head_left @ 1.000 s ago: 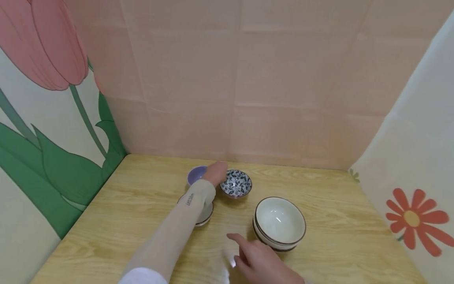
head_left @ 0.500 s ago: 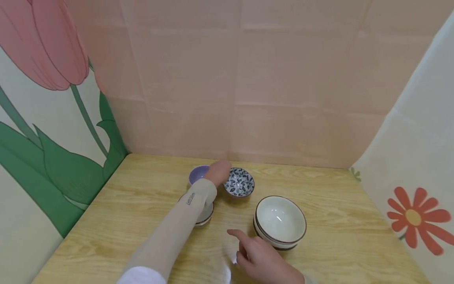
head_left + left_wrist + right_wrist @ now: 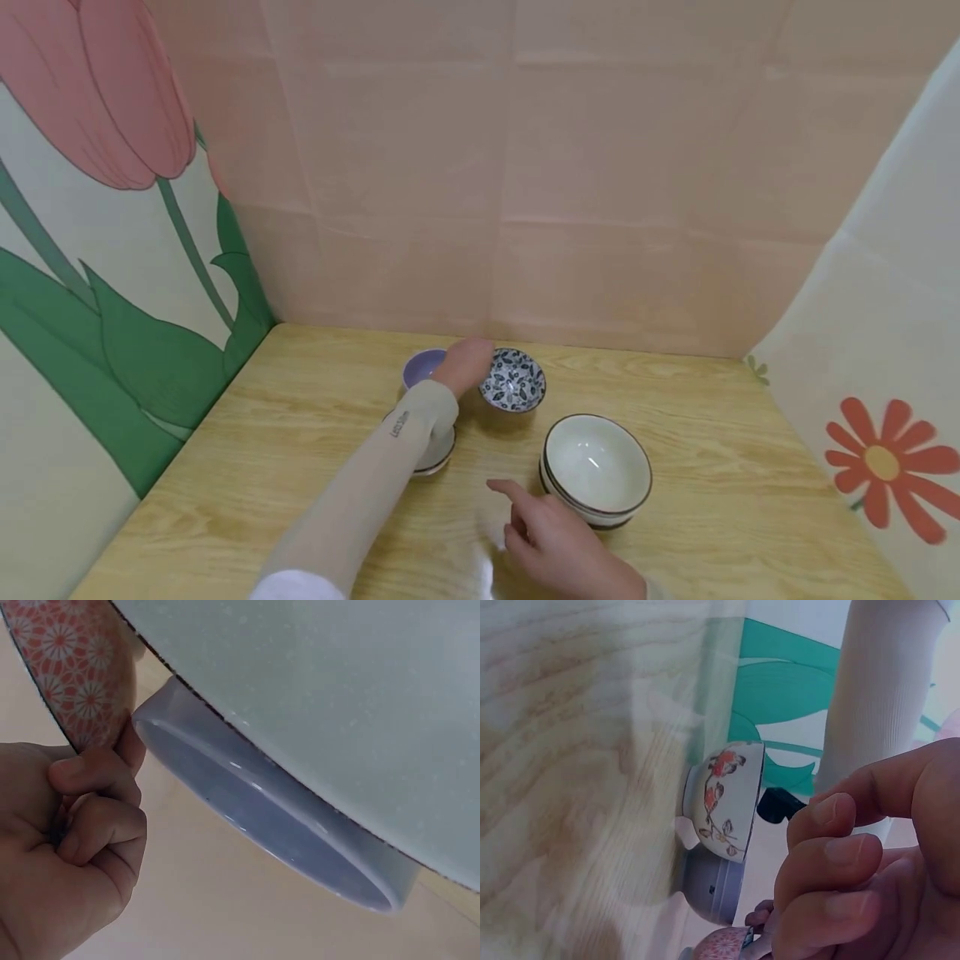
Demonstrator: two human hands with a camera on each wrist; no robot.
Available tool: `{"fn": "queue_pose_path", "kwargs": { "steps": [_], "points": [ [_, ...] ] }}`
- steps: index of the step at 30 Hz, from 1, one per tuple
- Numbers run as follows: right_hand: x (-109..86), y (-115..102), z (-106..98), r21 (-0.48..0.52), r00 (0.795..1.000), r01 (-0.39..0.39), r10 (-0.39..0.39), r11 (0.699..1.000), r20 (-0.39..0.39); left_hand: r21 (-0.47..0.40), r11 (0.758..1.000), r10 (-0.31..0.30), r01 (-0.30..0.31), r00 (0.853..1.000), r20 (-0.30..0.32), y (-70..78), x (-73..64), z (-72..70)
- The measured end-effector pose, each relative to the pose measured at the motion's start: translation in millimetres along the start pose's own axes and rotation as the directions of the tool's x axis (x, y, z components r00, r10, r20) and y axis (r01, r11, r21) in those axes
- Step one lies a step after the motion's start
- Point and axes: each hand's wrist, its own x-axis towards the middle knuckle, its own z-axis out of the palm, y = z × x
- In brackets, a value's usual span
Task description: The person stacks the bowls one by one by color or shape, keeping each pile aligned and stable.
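Observation:
My left hand (image 3: 467, 365) pinches the left rim of a small bowl (image 3: 513, 381) with dark blue leaves inside. The red-and-white flowered outside of this bowl (image 3: 79, 671) shows in the left wrist view, thumb and fingers at its rim. Just left of that hand sits a purple bowl (image 3: 423, 367). A white bowl (image 3: 437, 454) with a dark rim is partly hidden under the left sleeve; its outside (image 3: 724, 799) carries red flowers. My right hand (image 3: 558, 542) holds nothing, index finger extended and the others loosely bent, beside stacked cream bowls (image 3: 597, 462).
The bowls stand on a light wood-grain table (image 3: 720, 483). A plain pink backdrop (image 3: 495, 167) rises behind it, with a tulip-printed panel (image 3: 150, 333) at left and a flower-printed cloth (image 3: 892, 350) at right.
My left hand and the leaf-patterned bowl have shifted slightly right and farther back. The right hand stays beside the stacked bowls. The whole view has drifted a little.

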Motion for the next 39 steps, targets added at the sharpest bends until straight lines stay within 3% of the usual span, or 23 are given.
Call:
{"fn": "queue_pose_path", "kwargs": {
  "steps": [8,13,17,24,31,39],
  "points": [
    [4.4,5,-4,-0.007,0.999,0.044,-0.044,0.999,-0.031,-0.027,1.0,0.006,-0.006,1.0,-0.013,1.3,-5.1,-0.5],
    [6.9,5,-3,0.04,1.0,0.028,-0.028,0.999,0.0,-0.02,1.0,0.017,-0.018,0.999,-0.043,0.4,-12.7,-5.2],
    [7.9,5,0,0.065,1.0,-0.01,0.009,0.998,0.027,-0.024,1.0,0.006,-0.008,0.998,-0.058,-5.1,-24.9,-13.6],
    [9.3,5,6,0.036,1.0,0.004,-0.005,0.999,0.016,-0.066,0.998,0.007,-0.012,0.997,-0.076,-19.9,-46.7,-29.2],
    [13.4,2,8,0.057,1.0,0.006,-0.006,0.998,0.011,-0.145,0.988,-0.069,0.05,0.99,-0.124,-32.6,-64.5,-43.0],
    [19.0,3,12,0.093,1.0,0.01,-0.008,0.996,-0.018,-0.192,0.98,-0.093,0.059,0.981,-0.172,-45.3,-85.8,-48.0]
  ]
}}
